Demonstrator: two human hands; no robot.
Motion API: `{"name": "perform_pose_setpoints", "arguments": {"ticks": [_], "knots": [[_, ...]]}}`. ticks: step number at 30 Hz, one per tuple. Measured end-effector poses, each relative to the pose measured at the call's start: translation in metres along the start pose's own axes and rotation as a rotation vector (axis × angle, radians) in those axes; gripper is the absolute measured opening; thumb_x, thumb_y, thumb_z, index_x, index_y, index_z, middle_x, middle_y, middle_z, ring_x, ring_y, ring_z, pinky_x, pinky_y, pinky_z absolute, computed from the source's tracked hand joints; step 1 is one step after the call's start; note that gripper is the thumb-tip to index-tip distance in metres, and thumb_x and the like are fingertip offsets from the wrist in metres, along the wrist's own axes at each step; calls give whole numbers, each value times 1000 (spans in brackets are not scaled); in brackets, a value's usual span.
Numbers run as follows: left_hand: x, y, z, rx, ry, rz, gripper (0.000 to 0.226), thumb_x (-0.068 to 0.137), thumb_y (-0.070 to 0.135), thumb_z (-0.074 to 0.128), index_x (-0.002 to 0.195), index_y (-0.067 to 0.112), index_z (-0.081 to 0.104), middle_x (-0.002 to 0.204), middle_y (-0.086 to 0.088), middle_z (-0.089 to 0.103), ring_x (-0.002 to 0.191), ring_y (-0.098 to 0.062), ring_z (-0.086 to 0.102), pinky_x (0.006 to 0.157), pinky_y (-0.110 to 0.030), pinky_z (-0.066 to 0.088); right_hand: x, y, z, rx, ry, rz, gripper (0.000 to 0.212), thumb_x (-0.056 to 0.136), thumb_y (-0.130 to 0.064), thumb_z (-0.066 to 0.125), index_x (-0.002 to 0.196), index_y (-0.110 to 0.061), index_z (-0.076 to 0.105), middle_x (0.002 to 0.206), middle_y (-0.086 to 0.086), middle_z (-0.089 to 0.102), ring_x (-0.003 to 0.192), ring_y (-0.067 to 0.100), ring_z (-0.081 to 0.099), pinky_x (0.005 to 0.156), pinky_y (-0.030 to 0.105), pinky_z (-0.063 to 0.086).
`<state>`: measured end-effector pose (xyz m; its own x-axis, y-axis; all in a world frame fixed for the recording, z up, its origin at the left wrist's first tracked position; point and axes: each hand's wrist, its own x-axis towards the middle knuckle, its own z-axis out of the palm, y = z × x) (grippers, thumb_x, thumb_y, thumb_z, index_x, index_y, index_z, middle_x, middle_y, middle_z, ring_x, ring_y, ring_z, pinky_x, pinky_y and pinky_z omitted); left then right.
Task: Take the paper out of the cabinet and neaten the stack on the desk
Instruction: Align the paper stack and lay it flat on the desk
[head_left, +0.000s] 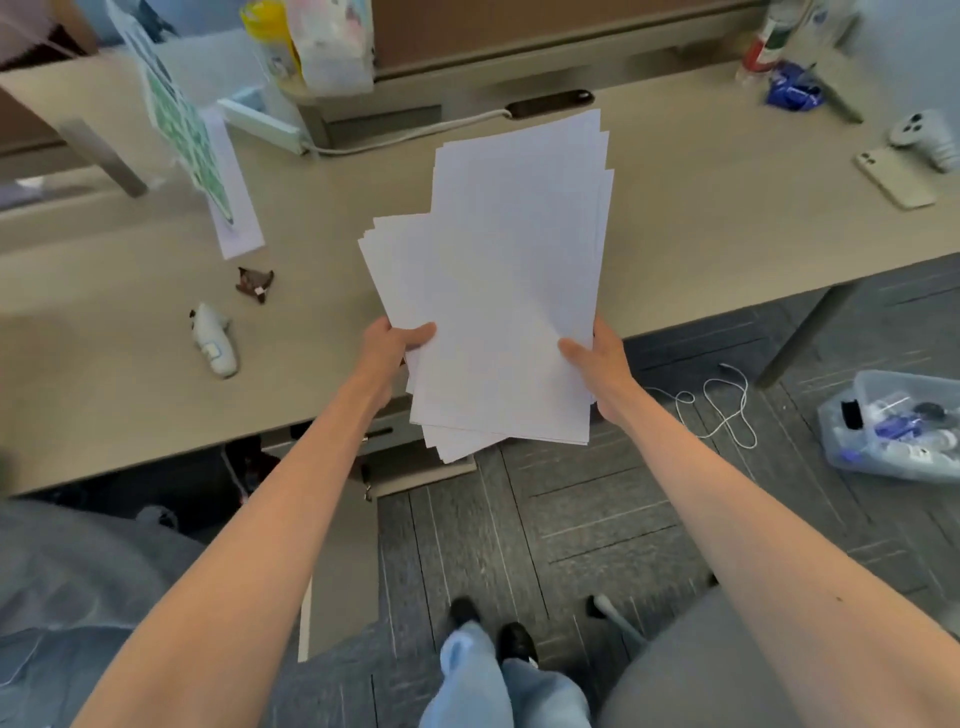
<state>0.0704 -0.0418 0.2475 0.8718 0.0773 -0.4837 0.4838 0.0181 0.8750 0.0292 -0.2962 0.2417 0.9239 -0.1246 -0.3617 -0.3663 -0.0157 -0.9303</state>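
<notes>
A loose stack of white paper (509, 270) is held up over the front edge of the beige desk (701, 218). The sheets are fanned and skewed, with corners sticking out at the left and bottom. My left hand (392, 343) grips the stack's left side, thumb on top. My right hand (597, 358) grips its right side, thumb on top. The grey cabinet (395, 457) stands under the desk, partly hidden by the paper and my left arm.
On the desk lie a small white toy (214, 340), a brown figure (255, 283), a green patterned sheet (182, 119), a power strip (262, 124), a phone (894, 176) and bottles at the back. A plastic box (898, 426) and a white cable (722, 402) lie on the floor at the right.
</notes>
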Motion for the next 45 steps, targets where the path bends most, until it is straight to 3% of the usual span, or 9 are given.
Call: {"name": "perform_pose_setpoints", "arguments": {"ticks": [13, 19, 21, 25, 30, 35, 39, 43, 45], "knots": [[156, 109, 16, 67, -283, -6, 46, 82, 24, 71, 126, 14, 61, 124, -2, 70, 112, -20, 68, 94, -38, 53, 168, -73, 1, -7, -3, -11, 31, 92, -7, 54, 121, -15, 56, 106, -2, 66, 86, 10, 66, 67, 19, 54], [195, 141, 39, 330, -304, 74, 50, 85, 20, 71, 131, 19, 53, 115, 8, 68, 103, -10, 66, 73, -22, 56, 228, -93, -18, 39, -5, 38, 34, 84, 3, 59, 109, -20, 62, 104, 0, 68, 91, 20, 66, 77, 32, 55], [205, 145, 50, 318, -279, 98, 47, 86, 12, 69, 129, 18, 52, 110, 11, 66, 96, -2, 63, 66, -13, 54, 249, -102, -28, 31, -19, 40, 37, 80, 7, 60, 101, -23, 63, 104, 0, 69, 93, 22, 66, 80, 35, 55], [218, 150, 74, 263, -119, 207, 59, 82, 16, 72, 136, 12, 49, 125, 0, 64, 109, -5, 63, 87, -23, 52, 288, -118, -43, 25, -16, 40, 39, 76, 10, 62, 107, -14, 64, 103, 3, 69, 90, 22, 67, 74, 31, 56], [233, 162, 111, 163, 57, 254, 42, 88, 7, 64, 129, 3, 55, 103, 16, 63, 77, 24, 62, 64, 1, 46, 329, -140, -60, -35, -48, -56, 38, 74, 16, 62, 104, -6, 64, 97, 7, 68, 69, -2, 69, 64, 16, 56], [245, 159, 123, 94, 136, 262, 42, 87, 8, 66, 128, 9, 55, 108, 16, 65, 86, 20, 63, 70, -1, 48, 360, -151, -72, -104, -105, -111, 36, 77, 13, 61, 105, -8, 65, 106, 9, 68, 86, 18, 67, 75, 25, 57], [247, 148, 130, 37, 165, 263, 45, 87, 4, 65, 130, 6, 53, 119, 0, 66, 99, 4, 67, 77, -12, 53, 367, -140, -68, -146, -57, -129, 35, 75, 16, 57, 101, -5, 67, 99, 7, 69, 70, -6, 66, 64, 14, 54], [251, 154, 134, 57, 190, 262, 10, 87, 1, 62, 87, 10, 62, 84, -6, 67, 73, -6, 66, 72, -32, 52, 372, -139, -64, -97, 14, -136, 27, 77, 17, 56, 96, 0, 65, 86, 0, 65, 61, -10, 63, 58, 10, 51], [253, 158, 136, 46, 220, 262, 18, 87, 0, 62, 76, 14, 60, 69, 7, 67, 64, 1, 64, 70, -28, 51, 375, -140, -63, -83, 41, -150, 17, 77, 15, 57, 89, 6, 64, 84, 3, 63, 62, -3, 61, 60, 16, 50]]}}
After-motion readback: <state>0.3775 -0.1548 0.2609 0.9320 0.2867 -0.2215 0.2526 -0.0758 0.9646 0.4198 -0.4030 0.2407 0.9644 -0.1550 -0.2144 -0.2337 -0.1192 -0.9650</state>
